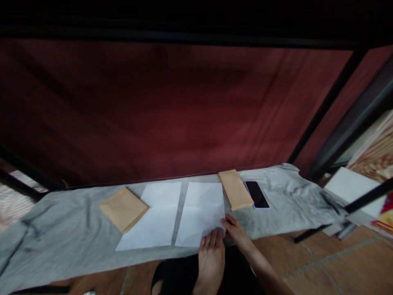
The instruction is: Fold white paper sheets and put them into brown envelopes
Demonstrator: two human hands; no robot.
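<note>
My left hand [211,255] lies flat, fingers stretched out, on the lower right corner of a white sheet of paper [201,213]. At that sheet's right edge, the fingers of my right hand [235,229] pinch the paper, thumb on top. Another white sheet [159,223] lies to the left, a narrow gap of cloth between the two. Both sheets show a faint crosswise crease. A stack of brown envelopes [124,209] rests on the left sheet's outer side. More brown envelopes [236,190] are stacked just right of the sheet under my hands.
A phone [257,194] with a dark screen sits beside the right envelopes. Grey cloth [67,221] covers the narrow bench. Behind it stands a dark red panel [172,114] with black metal bars [328,106]. White boxes [353,190] are at the far right, above a tiled floor [344,260].
</note>
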